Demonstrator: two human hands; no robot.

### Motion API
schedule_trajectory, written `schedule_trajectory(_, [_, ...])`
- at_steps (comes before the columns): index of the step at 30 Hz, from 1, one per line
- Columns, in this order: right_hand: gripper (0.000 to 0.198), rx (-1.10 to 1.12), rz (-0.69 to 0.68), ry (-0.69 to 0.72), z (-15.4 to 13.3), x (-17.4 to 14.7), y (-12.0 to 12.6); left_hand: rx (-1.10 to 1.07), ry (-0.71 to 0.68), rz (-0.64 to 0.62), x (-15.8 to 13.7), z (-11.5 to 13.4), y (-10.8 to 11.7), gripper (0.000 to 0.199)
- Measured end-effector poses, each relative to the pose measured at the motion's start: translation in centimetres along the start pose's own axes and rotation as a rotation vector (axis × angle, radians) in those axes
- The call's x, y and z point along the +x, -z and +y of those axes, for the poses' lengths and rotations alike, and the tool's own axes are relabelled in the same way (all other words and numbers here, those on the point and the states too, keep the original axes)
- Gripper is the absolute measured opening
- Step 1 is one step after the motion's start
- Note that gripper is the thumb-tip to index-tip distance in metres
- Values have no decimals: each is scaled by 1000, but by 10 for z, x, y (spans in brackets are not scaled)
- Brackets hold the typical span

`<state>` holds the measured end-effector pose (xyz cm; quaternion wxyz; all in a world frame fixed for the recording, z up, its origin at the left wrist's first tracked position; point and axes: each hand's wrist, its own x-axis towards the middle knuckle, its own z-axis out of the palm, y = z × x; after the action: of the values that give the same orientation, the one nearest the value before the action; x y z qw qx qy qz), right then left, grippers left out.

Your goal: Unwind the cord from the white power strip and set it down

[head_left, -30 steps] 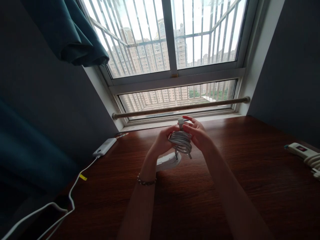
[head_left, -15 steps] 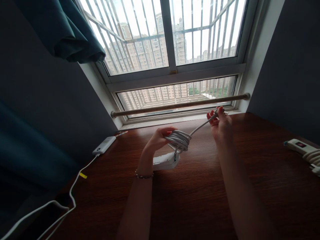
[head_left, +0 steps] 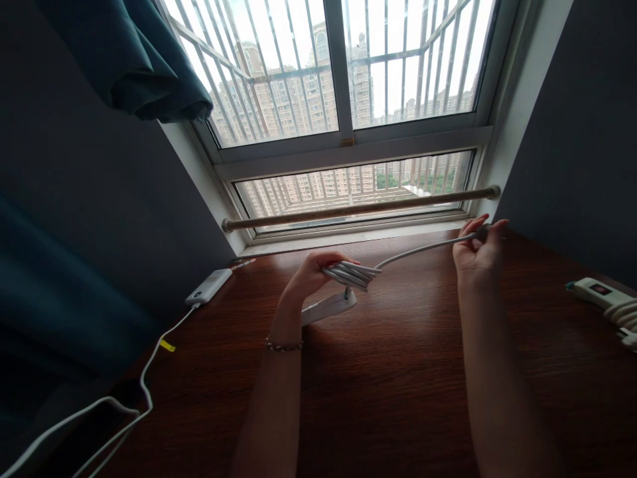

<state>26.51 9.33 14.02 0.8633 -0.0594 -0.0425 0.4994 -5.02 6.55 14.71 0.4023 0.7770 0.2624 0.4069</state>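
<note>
My left hand [head_left: 318, 271] is closed around a coiled white power cord [head_left: 352, 273], the loops bunched beside its fingers. Under the coil a white power strip [head_left: 331, 307] shows, partly hidden behind my left wrist. One length of cord runs from the coil to the right, slightly bowed, up to my right hand [head_left: 480, 249]. There the fingers pinch the cord's plug end [head_left: 482, 232], which is partly covered by them. Both hands are above the brown wooden surface [head_left: 388, 385].
At the right edge lies a second white power strip [head_left: 600, 290] with its cord wrapped round it. On the left, a white power bank-like device [head_left: 209, 287] has a white cable [head_left: 166, 335] with a yellow tag. A rail [head_left: 358, 210] crosses the window ahead; a teal curtain [head_left: 149, 73] hangs upper left.
My right hand has moved right with the plug end, drawing out a longer stretch of cord from the coil. The coil and power strip have tilted slightly; my left hand stays nearly in place.
</note>
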Motion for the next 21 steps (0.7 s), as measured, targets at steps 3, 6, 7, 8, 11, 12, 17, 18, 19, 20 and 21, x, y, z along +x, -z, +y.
schedule_trajectory(3, [19, 182, -114, -139, 9, -11, -10, -50, -79, 121, 6, -3, -6, 11])
schedule_trajectory(6, [12, 90, -214, -214, 29, -29, -21, -74, -169, 202, 12, -7, -11, 12])
schedule_trajectory(7, [9, 25, -228, -251, 37, -35, -23, -67, -200, 212, 13, -8, -12, 13])
schedule_trajectory(8, [6, -46, -241, -289, 45, -41, -24, -55, -228, 216, 14, -9, -13, 13])
schedule_trajectory(11, [11, -287, -316, -429, 66, -56, -19, -11, -269, 235, 13, -6, -17, 12])
schedule_trajectory(12, [17, -371, -356, -520, 73, -59, -16, 4, -267, 239, 13, -5, -19, 11])
schedule_trajectory(17, [39, -577, -492, -1090, 96, -67, 1, 125, -280, 223, 13, 4, -24, 7])
schedule_trajectory(18, [41, -583, -512, -1145, 99, -67, 2, 163, -283, 233, 13, 3, -23, 6])
schedule_trajectory(19, [43, -592, -535, -1169, 100, -68, 3, 194, -276, 248, 13, 2, -22, 5])
schedule_trajectory(20, [43, -605, -565, -1165, 101, -68, 4, 213, -256, 263, 14, -1, -20, 4])
schedule_trajectory(21, [43, -631, -603, -1106, 102, -69, 4, 214, -224, 279, 14, -4, -18, 6])
